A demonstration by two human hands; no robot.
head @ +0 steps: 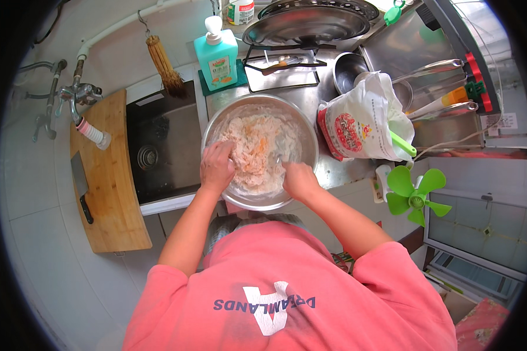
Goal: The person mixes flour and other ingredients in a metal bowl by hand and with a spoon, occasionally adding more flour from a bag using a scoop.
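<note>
A wide stainless steel bowl (pixel 305 109) stands on the metal counter before me, with a lumpy flour mixture (pixel 257 149) inside, streaked with orange. My left hand (pixel 218 166) is at the bowl's left side, its fingertips at the edge of the mixture; whether they grip any of it I cannot tell. My right hand (pixel 299 179) is over the bowl's lower right rim, its fingers curled. Something thin and pale, perhaps a utensil, shows at its fingertips, but most of it is hidden in the flour.
To the left are a black sink (pixel 171 145), a wooden cutting board (pixel 110 184) and a cleaver (pixel 80 175). Behind the bowl stands a turquoise pump bottle (pixel 216 59). On the right are an open flour bag (pixel 355 120), a metal bowl (pixel 349 70) and a green fan (pixel 416 199).
</note>
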